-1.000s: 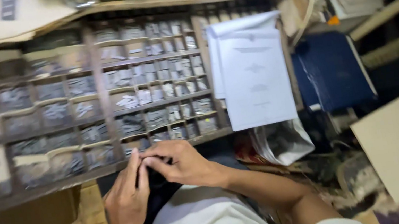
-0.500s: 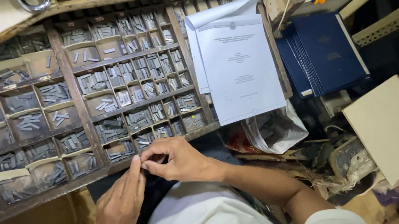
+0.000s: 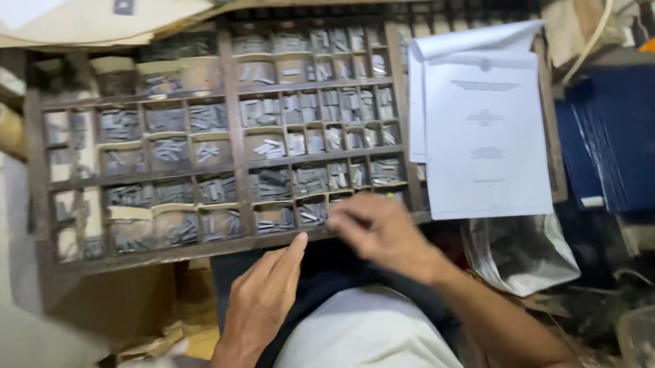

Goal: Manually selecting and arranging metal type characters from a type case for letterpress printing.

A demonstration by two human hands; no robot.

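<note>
A wide wooden tray with many small compartments (image 3: 234, 129) stands tilted in front of the person, and small grey metal type pieces (image 3: 272, 185) fill its compartments. The right hand (image 3: 381, 232) is over the front edge of the tray, at the bottom row of compartments near the middle. Its fingers are drawn together, but the hand is blurred and I cannot tell if they pinch a piece or not. The left hand (image 3: 262, 296) is lower, just below the front rail of the tray, with the fingers straight and close together and the thumb pointing up to the right hand; it holds nothing that shows. The two hands are near but apart. White printed paper sheets (image 3: 484, 132) lie on the right end of the tray, and a dark blue folder (image 3: 646, 139) lies beside them.
</note>
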